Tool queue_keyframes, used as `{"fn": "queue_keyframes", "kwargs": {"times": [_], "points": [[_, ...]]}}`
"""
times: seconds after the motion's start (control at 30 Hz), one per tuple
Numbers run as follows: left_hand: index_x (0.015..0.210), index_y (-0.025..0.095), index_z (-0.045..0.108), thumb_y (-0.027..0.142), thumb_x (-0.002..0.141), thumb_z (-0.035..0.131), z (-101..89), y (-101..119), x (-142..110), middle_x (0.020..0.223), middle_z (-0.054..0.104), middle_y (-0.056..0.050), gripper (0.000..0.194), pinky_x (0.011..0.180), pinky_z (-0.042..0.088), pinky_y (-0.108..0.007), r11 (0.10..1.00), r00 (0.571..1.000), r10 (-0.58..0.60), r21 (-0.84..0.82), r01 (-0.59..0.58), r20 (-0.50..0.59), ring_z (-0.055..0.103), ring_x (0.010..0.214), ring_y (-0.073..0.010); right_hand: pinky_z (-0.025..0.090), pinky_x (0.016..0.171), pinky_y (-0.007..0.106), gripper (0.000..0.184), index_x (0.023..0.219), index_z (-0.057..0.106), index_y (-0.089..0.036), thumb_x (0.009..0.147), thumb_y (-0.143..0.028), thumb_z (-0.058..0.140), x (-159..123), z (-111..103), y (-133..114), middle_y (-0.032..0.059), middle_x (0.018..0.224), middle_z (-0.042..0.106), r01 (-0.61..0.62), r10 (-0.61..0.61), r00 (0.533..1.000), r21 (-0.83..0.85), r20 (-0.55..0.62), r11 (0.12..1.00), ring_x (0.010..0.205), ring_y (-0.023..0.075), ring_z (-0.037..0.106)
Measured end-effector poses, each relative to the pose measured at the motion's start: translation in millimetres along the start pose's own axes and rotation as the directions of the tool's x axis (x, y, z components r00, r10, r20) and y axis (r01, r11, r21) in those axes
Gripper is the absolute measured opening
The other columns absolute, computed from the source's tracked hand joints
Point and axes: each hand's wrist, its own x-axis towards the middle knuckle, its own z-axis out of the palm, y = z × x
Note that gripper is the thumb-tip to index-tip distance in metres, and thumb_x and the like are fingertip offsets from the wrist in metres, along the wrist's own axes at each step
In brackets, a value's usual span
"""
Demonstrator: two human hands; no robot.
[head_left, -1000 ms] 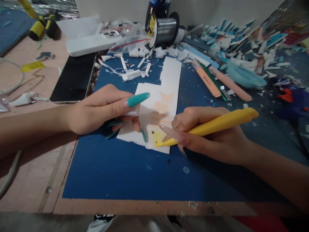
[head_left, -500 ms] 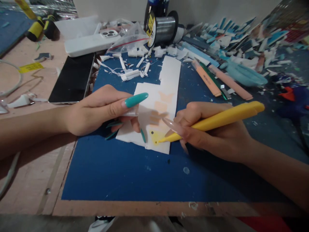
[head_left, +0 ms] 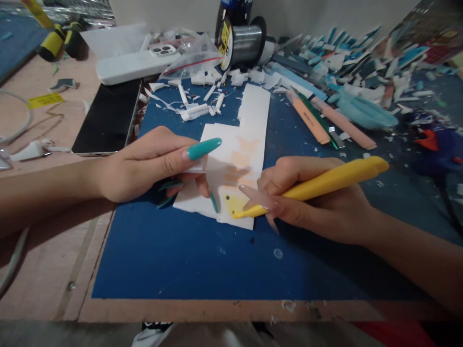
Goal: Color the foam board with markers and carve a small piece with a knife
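My right hand [head_left: 314, 205] grips a yellow marker [head_left: 336, 178] like a pen, tilted with its tip low on the left. That tip touches the lower edge of a small yellow patch [head_left: 235, 202] with two dark dots. The patch lies near the bottom of a white sheet [head_left: 255, 108], below several pale orange marks [head_left: 241, 158]. My left hand [head_left: 155, 161] is closed, its thumb pressing a small whitish piece [head_left: 198, 166] against the fingers; most of that piece is hidden. One fingertip of this hand comes down at the sheet's left part.
Both arms reach over a blue mat [head_left: 202, 265]. Orange markers [head_left: 311, 118] and a green cutter [head_left: 321, 123] lie at right, beside a scrap pile [head_left: 361, 62]. Behind stand a wire spool [head_left: 248, 43] and white scraps [head_left: 197, 111]. A black phone [head_left: 108, 115] lies left.
My right hand has tipped slightly, bringing the marker's back end down and left and its tip a little lower on the yellow patch. My left hand stays almost still.
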Motion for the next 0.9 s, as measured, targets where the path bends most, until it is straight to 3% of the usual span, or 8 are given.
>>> {"fn": "queue_keyframes", "kwargs": {"times": [0.2,0.4,0.53,0.67,0.9], "points": [[0.079,0.019,0.064,0.032,0.098,0.035,0.4,-0.1,0.7,0.050,0.049,0.003,0.037,0.043,0.047,-0.019,1.000,1.000,0.002,0.005,-0.002,-0.007,0.066,0.060,-0.0134,0.037,0.039,0.025,0.019,0.064,0.053,-0.021,0.079,-0.016,0.064,0.5,-0.1,-1.6,-0.0026,0.056,0.052,0.014,-0.013,1.000,-0.047,0.023,0.999,0.045,0.0100,0.050],[0.079,0.019,0.064,0.032,0.098,0.036,0.7,-0.9,0.1,0.049,0.049,0.003,0.037,0.044,0.047,-0.020,1.000,1.000,0.005,0.027,-0.005,-0.009,0.066,0.059,-0.0134,0.038,0.042,0.027,0.021,0.064,0.051,-0.021,0.082,-0.018,0.062,-0.7,-3.0,0.7,-0.0026,0.056,0.050,0.030,-0.032,0.999,-0.087,-0.025,0.996,0.048,0.0107,0.050],[0.080,0.018,0.064,0.034,0.098,0.036,0.4,-1.5,-0.4,0.053,0.053,0.002,0.037,0.040,0.044,-0.019,1.000,1.000,-0.006,-0.002,0.006,0.003,0.054,0.044,-0.0079,0.036,0.041,0.026,0.021,0.065,0.051,-0.020,0.083,-0.015,0.060,-0.6,-5.3,3.1,-0.0031,0.053,0.051,0.059,-0.064,0.996,-0.075,-0.061,0.995,0.045,0.0093,0.046],[0.080,0.017,0.063,0.034,0.098,0.035,-1.5,-1.8,-0.5,0.053,0.053,0.002,0.037,0.041,0.044,-0.020,1.000,1.000,-0.005,-0.013,0.005,0.007,0.051,0.042,-0.0077,0.034,0.039,0.023,0.020,0.066,0.052,-0.020,0.084,-0.013,0.059,-0.7,-4.7,2.7,-0.0045,0.050,0.050,0.080,-0.081,0.992,-0.015,-0.093,0.997,0.041,0.0068,0.042],[0.080,0.017,0.062,0.035,0.098,0.035,-0.9,-2.5,-0.6,0.052,0.053,0.002,0.037,0.040,0.044,-0.018,1.000,1.000,-0.011,-0.017,0.010,-0.004,0.053,0.042,-0.0077,0.039,0.040,0.026,0.018,0.066,0.054,-0.022,0.081,-0.020,0.064,-1.9,-2.1,1.0,-0.0027,0.054,0.052,0.040,-0.041,0.998,-0.016,-0.053,0.999,0.046,0.0106,0.051]]}}
